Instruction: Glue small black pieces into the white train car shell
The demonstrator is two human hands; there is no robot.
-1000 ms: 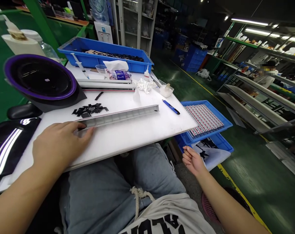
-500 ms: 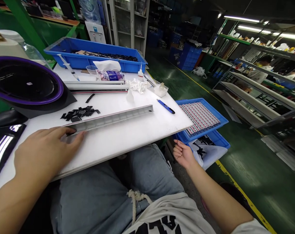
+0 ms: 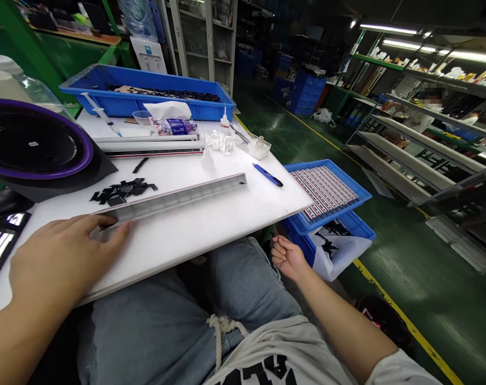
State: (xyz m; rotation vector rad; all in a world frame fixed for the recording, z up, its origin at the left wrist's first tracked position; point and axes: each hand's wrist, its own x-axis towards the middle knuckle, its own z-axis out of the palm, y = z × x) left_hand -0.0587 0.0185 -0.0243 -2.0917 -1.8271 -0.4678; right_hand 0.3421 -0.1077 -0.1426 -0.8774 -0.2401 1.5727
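Note:
At the left of the white tabletop, my left hand point(image 3: 72, 248) is closed on the near end of a long pale-grey channel strip point(image 3: 178, 199). The strip lies slantwise on the table, with a thin red line along its back edge and a small dark spot near its far end. Beyond it lies a pile of small black pieces point(image 3: 124, 191). Off the table's front edge, over my lap, my right hand point(image 3: 288, 258) is closed in a pinch. Something thin and dark seems to stick out above its fingertips, too small to name.
A blue craft knife point(image 3: 267, 175) and a small clear tray point(image 3: 259, 148) lie at the table's right. Blue trays point(image 3: 365, 198) with striped strips stand beside the table. A blue bin point(image 3: 146, 109) stands behind, a purple-rimmed black object point(image 3: 34, 139) at left. One person sits far right.
My right hand has moved a little left and down, away from the blue trays. The view has shifted slightly; my left hand keeps its grip on the channel strip.

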